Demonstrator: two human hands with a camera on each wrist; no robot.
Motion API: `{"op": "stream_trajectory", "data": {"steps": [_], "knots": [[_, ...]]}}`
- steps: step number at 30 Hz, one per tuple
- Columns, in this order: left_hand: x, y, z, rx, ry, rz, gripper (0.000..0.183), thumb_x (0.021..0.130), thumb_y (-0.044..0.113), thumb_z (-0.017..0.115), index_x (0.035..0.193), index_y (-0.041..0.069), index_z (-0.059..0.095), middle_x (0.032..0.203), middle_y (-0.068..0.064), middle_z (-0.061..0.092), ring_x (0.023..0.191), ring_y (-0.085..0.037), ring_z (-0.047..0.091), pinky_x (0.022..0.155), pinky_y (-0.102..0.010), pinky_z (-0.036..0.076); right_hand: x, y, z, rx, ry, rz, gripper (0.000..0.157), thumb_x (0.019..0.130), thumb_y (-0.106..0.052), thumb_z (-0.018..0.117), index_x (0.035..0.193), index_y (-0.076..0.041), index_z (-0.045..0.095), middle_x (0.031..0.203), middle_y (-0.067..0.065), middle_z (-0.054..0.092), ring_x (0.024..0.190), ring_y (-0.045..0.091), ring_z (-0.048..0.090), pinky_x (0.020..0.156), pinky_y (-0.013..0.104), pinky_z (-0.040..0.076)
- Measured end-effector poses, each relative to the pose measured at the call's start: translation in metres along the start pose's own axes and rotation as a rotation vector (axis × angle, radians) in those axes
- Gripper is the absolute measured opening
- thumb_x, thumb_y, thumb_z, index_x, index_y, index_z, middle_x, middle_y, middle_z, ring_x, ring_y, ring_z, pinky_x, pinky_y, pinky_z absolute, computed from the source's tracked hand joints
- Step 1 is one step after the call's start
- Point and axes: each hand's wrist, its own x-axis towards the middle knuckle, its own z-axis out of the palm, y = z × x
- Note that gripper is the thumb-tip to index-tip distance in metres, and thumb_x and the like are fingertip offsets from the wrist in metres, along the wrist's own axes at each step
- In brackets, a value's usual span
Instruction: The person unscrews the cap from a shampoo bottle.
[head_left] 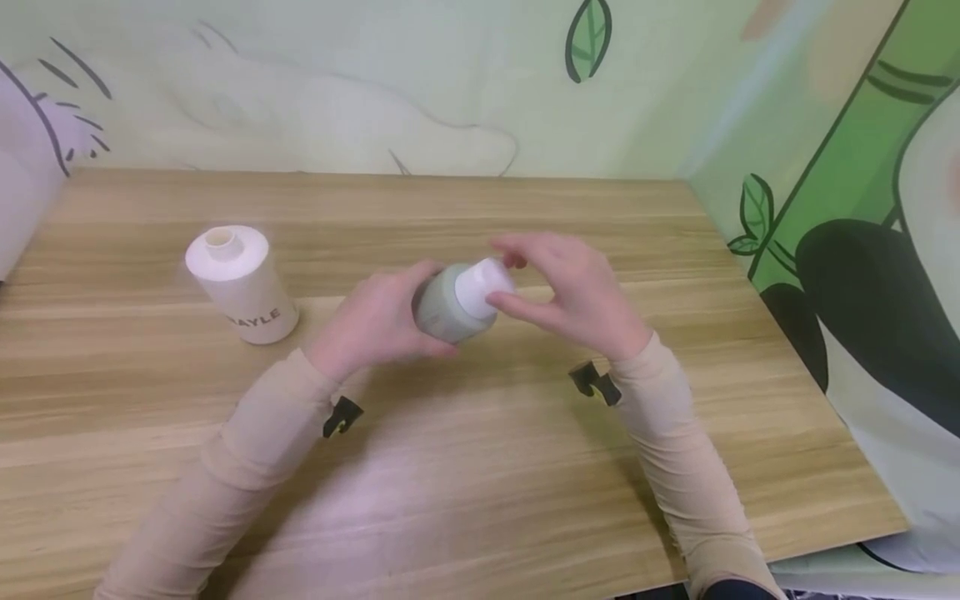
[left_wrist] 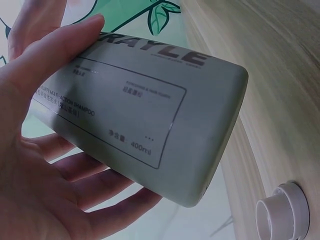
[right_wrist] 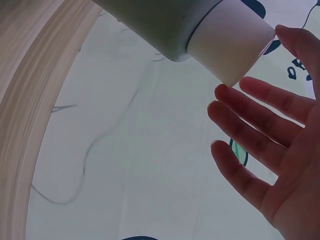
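- Green bottle (head_left: 435, 310): held above the table (head_left: 480, 500), between the two hands, to the right of the upright white bottle (head_left: 258, 300), well apart from it.
- Key relation (my judgement): cap end to right hand. The white cap (head_left: 474, 292) is seated on the bottle and faces the right hand (head_left: 573, 287); the body lies on the left-hand side.
- Nearer hand: left to the body, in contact; right to the cap.
- Long axis: tilted, running from the left hand up toward the right hand. Cap points right and slightly away from the person; base hidden in the head view.
- Left hand (head_left: 375, 317): wrapped round the body, thumb across the printed face.
- Right hand: fingers spread about the cap's end, thumb tip at its rim. Cannot tell whether every fingertip touches.
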Motion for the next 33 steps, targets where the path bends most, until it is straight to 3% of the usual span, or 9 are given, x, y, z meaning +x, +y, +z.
{"op": "stream_trajectory", "data": {"steps": [7, 17, 22, 33], "knots": [[0.0014, -0.0014, 0.0003, 0.011, -0.006, 0.005, 0.086, 0.06, 0.033, 0.09, 0.134, 0.012, 0.05, 0.12, -0.013, 0.067, 0.107, -0.031, 0.064, 0.094, -0.049, 0.051, 0.0002, 0.0006, 0.0014, 0.023, 0.005, -0.037, 0.036, 0.082, -0.026, 0.075, 0.112, -0.008, 0.067, 0.103, 0.006, 0.07, 0.093, 0.02, 0.066, 0.084, 0.034, 0.054], [0.0013, -0.0035, 0.0005, -0.006, -0.014, -0.009, 0.086, 0.06, 0.033, 0.09, 0.133, 0.013, 0.05, 0.12, -0.013, 0.067, 0.106, -0.031, 0.064, 0.093, -0.049, 0.051, -0.0007, 0.0019, -0.0002, 0.052, -0.027, -0.101, 0.041, 0.081, -0.018, 0.073, 0.119, -0.006, 0.065, 0.115, 0.009, 0.068, 0.106, 0.024, 0.063, 0.093, 0.037, 0.052], [0.0004, -0.0038, 0.0001, -0.001, -0.012, -0.017, 0.086, 0.06, 0.034, 0.09, 0.133, 0.013, 0.05, 0.118, -0.013, 0.068, 0.104, -0.031, 0.065, 0.091, -0.048, 0.052, 0.0005, 0.0019, 0.0, 0.065, -0.028, -0.047, 0.044, 0.082, -0.023, 0.076, 0.12, -0.005, 0.064, 0.116, 0.009, 0.068, 0.107, 0.024, 0.064, 0.095, 0.039, 0.051], [0.0013, -0.0026, 0.0003, -0.004, -0.025, -0.024, 0.086, 0.061, 0.032, 0.089, 0.135, 0.013, 0.049, 0.121, -0.014, 0.066, 0.106, -0.031, 0.064, 0.092, -0.049, 0.052, 0.0002, 0.0009, 0.0009, 0.047, -0.047, 0.059, 0.037, 0.082, -0.027, 0.076, 0.112, -0.008, 0.067, 0.1, 0.004, 0.072, 0.09, 0.017, 0.064, 0.082, 0.032, 0.053]]}}
